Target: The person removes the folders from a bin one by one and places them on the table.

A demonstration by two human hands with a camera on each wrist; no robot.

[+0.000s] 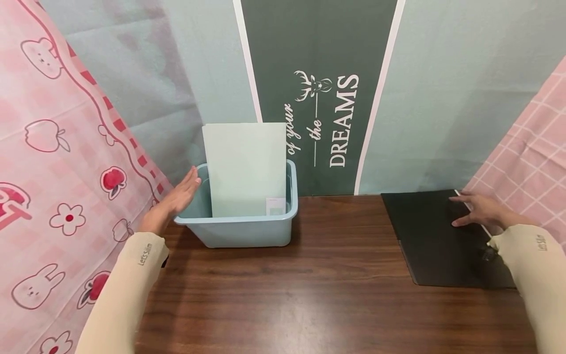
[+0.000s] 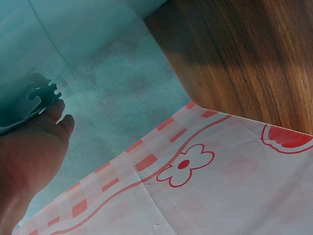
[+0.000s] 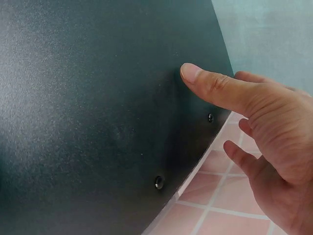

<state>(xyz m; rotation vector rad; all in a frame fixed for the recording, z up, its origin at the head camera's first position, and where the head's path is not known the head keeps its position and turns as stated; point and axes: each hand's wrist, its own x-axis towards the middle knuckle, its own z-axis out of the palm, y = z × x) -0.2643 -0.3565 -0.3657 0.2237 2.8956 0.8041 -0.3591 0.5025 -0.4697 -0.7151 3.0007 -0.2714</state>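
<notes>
One folder stands in the bin, one lies flat under the right hand.

The right hand (image 1: 477,210) rests with loose, spread fingers on the flat black plastic folder (image 1: 435,236); its thumb (image 3: 215,85) touches the matte cover near the edge by the small rivets, and nothing is pinched or lifted. That folder lies on the dark wooden table (image 1: 309,295), its far edge against the pink checked cloth (image 1: 530,152). Well apart, the left hand (image 1: 174,204) holds flat, straight fingers against the outer left wall of the pale blue plastic bin (image 1: 247,231). A pale green folder (image 1: 245,167) already stands upright inside it, so one looks filed and the black one remains, I judge.
</notes>
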